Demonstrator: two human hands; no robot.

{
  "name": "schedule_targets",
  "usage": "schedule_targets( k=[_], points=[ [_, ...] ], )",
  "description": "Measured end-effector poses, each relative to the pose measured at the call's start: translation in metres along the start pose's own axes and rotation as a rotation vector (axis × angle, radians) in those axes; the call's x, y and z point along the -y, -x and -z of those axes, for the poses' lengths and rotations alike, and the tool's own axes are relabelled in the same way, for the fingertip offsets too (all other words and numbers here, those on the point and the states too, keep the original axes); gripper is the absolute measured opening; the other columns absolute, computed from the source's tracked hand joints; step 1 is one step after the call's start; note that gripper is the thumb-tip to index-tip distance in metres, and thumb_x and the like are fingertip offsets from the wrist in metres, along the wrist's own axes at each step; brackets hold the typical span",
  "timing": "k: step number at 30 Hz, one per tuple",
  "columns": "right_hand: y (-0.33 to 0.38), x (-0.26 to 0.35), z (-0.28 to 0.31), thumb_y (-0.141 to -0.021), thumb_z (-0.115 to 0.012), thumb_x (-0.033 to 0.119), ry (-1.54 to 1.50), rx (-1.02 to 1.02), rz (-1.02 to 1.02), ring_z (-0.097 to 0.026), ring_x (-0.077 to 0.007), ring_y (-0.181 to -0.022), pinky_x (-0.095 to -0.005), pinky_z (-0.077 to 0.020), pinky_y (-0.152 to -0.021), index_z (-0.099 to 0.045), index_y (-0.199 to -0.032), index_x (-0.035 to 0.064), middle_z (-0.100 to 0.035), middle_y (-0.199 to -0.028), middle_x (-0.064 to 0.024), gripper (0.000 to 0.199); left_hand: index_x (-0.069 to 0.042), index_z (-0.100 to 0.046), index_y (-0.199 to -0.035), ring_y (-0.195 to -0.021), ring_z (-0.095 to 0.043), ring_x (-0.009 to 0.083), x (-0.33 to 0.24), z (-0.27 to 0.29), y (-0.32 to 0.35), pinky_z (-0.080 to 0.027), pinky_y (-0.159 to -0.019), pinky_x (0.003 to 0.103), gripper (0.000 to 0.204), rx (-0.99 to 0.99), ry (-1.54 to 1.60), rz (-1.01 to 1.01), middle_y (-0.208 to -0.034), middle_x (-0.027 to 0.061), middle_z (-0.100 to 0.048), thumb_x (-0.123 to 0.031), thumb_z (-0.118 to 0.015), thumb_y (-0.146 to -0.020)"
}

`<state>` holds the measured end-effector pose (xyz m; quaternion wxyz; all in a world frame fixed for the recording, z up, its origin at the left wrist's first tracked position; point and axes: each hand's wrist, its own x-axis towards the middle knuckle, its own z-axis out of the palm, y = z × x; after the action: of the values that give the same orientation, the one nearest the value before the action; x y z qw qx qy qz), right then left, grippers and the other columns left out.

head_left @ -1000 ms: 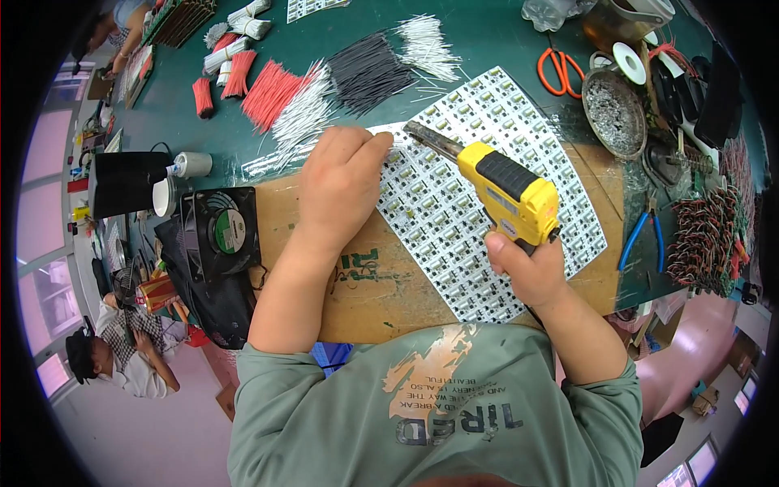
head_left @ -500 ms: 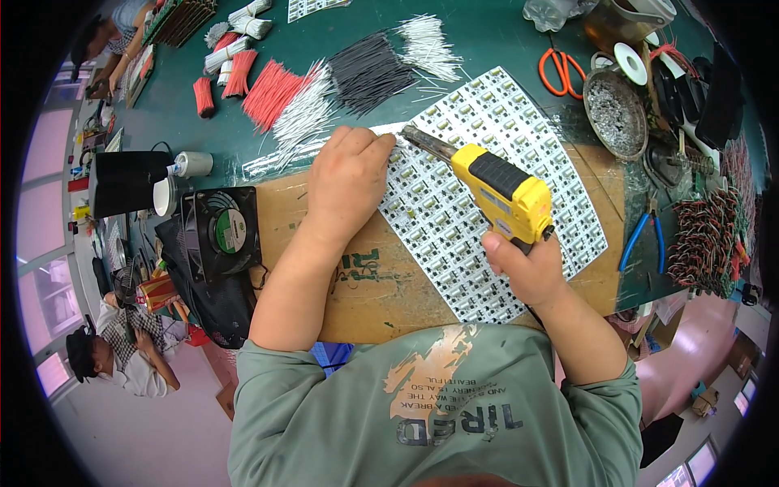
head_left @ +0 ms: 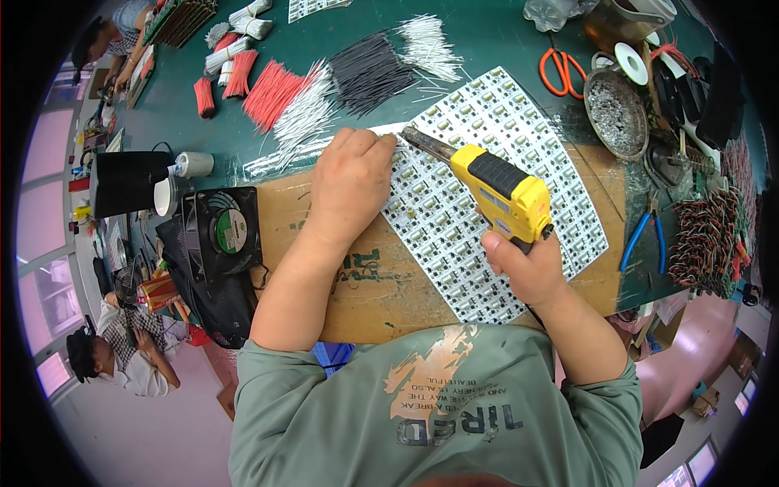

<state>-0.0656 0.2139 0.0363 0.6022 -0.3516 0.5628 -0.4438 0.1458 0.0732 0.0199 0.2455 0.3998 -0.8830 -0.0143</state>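
Right hand [head_left: 527,264] is wrapped tight round the grip of the yellow soldering gun [head_left: 499,191], its tip just beside the left hand's fingertips. Left hand [head_left: 353,183] lies flat, fingers curled, pressing on the white circuit board panel [head_left: 487,162], which spreads under both hands on the cardboard sheet [head_left: 365,284].

Brightness: bright, even overhead light across the green bench [head_left: 487,40].
Shadows: soft and short, just under the left hand [head_left: 350,183] and the yellow soldering gun [head_left: 495,191].
Glare: mild sheen on the white circuit panel [head_left: 495,154].
Focus: centre sharp; rim softer.
Distortion: strong fisheye bending, black vignette at corners.
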Motion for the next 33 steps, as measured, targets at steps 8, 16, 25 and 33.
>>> schedule_targets(
  k=[8, 16, 25, 33],
  points=[
    [-0.0005, 0.0001, -0.0014, -0.085, -0.069, 0.018, 0.01, -0.02, 0.008, -0.055, -0.0084, -0.077, -0.0255, -0.0465, -0.069, -0.06, -0.109, 0.0, -0.062, -0.086, -0.0019, 0.031, -0.005, -0.07, -0.091, -0.074, -0.056, 0.0242, -0.0006, 0.0002, -0.0003, -0.05, -0.064, 0.035, 0.018, -0.005, 0.001, -0.001, -0.076, 0.0052, -0.058, -0.004, -0.065, -0.074],
    [-0.0017, 0.001, -0.0024, -0.085, -0.068, 0.018, 0.041, -0.029, 0.04, -0.057, -0.0098, -0.076, -0.0267, -0.0472, -0.068, -0.06, -0.106, 0.0003, -0.064, -0.085, -0.0027, 0.029, -0.006, -0.07, -0.089, -0.074, -0.056, 0.0248, -0.0013, -0.0008, -0.0012, -0.05, -0.064, 0.036, 0.016, -0.003, -0.008, 0.004, -0.076, 0.0055, -0.058, -0.004, -0.065, -0.074],
    [0.0011, -0.0007, 0.0017, -0.086, -0.067, 0.017, -0.043, 0.009, -0.012, -0.052, -0.0067, -0.071, -0.0254, -0.0449, -0.065, -0.06, -0.104, 0.0013, -0.058, -0.079, 0.0018, 0.025, -0.006, -0.07, -0.089, -0.075, -0.057, 0.0248, -0.0022, 0.0009, -0.0015, -0.049, -0.065, 0.036, 0.015, 0.008, -0.008, 0.019, -0.077, 0.0054, -0.06, -0.004, -0.067, -0.074],
    [-0.0006, -0.0046, 0.0041, -0.087, -0.066, 0.016, -0.068, 0.052, 0.018, -0.049, -0.0053, -0.07, -0.0242, -0.0429, -0.062, -0.059, -0.103, 0.002, -0.057, -0.079, 0.0033, 0.022, -0.006, -0.07, -0.089, -0.076, -0.057, 0.0248, -0.0011, 0.0022, 0.0001, -0.05, -0.066, 0.036, 0.017, -0.004, 0.0, 0.015, -0.076, 0.0052, -0.059, -0.003, -0.064, -0.073]
  ],
)
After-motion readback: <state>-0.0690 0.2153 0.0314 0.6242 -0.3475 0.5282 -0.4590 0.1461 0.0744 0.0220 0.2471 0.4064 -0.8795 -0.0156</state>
